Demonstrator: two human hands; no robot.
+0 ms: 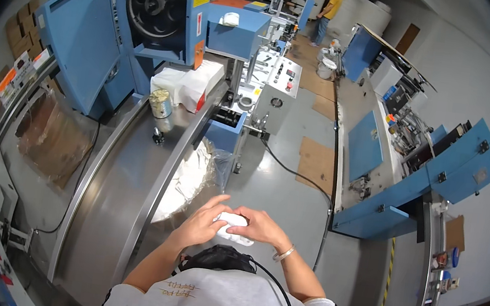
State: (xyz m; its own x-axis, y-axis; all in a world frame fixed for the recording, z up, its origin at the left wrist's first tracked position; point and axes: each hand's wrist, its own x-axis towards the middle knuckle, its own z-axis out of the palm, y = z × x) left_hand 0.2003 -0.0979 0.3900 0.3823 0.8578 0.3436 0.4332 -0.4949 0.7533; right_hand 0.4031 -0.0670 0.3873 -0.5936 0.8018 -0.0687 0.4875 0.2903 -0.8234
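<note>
Close in front of my chest, a soft white wad (238, 233), cloth or paper, is held between both hands. My left hand (202, 224) has its thumb and lower fingers on the wad's left side, while its index finger sticks out above. From the other side, my right hand (260, 225) pinches the wad with the thumb over its face and the fingers curled behind. A bracelet (283, 253) circles my right wrist. The wad's rear side is hidden.
A steel table (110, 204) runs along my left, with a jar (160, 105) and white sheets (189, 82) near a blue machine (153, 7). A bag of white material (190, 177) sits below its edge. Cable (294, 172) crosses the floor. Another machine (365, 146) stands right; a person (329, 13) stands far off.
</note>
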